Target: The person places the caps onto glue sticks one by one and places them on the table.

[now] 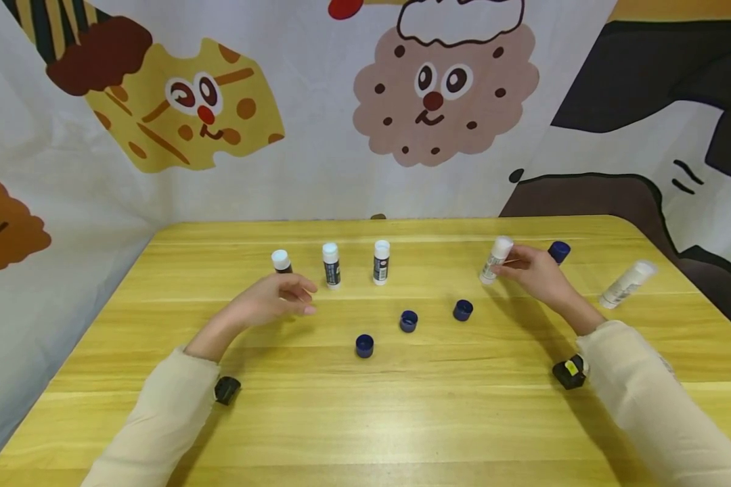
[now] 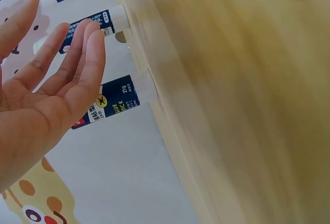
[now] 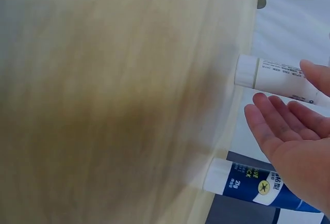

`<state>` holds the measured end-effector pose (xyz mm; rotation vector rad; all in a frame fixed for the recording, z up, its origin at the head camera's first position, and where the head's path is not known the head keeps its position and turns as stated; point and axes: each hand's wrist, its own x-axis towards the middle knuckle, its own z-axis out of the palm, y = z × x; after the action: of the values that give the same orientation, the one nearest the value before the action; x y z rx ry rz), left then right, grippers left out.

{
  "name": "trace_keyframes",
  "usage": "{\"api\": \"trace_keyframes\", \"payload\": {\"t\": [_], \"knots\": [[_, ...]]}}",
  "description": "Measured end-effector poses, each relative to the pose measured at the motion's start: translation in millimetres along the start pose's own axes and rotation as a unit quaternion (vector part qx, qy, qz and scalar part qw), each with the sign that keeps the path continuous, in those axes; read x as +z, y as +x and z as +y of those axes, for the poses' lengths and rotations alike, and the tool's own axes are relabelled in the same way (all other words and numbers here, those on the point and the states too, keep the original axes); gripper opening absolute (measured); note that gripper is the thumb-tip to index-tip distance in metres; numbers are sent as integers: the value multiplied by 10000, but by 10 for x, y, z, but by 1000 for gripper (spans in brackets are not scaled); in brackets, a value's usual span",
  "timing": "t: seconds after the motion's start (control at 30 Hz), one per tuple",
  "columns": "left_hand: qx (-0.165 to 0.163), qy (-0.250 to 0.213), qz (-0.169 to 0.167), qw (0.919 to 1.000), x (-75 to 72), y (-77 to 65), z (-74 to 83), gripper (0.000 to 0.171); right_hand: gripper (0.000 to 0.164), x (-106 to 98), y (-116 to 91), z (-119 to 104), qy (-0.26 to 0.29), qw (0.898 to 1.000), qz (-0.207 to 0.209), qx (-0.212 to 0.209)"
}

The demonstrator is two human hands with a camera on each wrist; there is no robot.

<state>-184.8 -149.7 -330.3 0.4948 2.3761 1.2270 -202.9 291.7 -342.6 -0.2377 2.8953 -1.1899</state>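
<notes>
Cream fabric sleeves (image 1: 152, 416) are seen nearest. Left of the middle round blue plastic cap (image 1: 409, 323), the left hand (image 1: 269, 301) is held relaxed, empty; right of the cap, a white cylindrical plastic glue stick (image 1: 495, 259), likely light, stiff, best pinched mid-barrel, is flanked by the uncurled right hand (image 1: 537, 274).

Behind a yellowish wooden table (image 1: 402, 419) hangs a white cloth (image 1: 317, 189). Printed on it are a yellow cartoon cheese (image 1: 176, 118), a pinkish cartoon biscuit (image 1: 463, 108) and, at the left edge, an orange-brown shape (image 1: 6, 237).
</notes>
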Motion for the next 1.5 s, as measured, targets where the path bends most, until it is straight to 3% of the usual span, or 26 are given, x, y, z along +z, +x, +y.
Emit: {"api": "trace_keyframes", "payload": {"t": [0.23, 0.47, 0.9, 1.2, 1.5], "knots": [[30, 42, 80, 10000, -24, -29, 0, 41, 43, -69, -83, -12, -224, 9993, -36, -298], [201, 101, 191, 9996, -58, -50, -30, 40, 41, -140, -183, -30, -472, 9985, -103, -276], [236, 246, 595, 9976, -268, -190, -130, 33, 36, -121, -239, -172, -310, 9961, -614, -556], [-196, 395, 732, 9963, -423, -228, -252, 35, 30, 54, -227, -263, -146, 9908, -971, -932], [-573, -6, 691, 9960, -458, -93, -277, 45, 39, 196, -209, -291, 156, 9814, -1657, -957]]}}
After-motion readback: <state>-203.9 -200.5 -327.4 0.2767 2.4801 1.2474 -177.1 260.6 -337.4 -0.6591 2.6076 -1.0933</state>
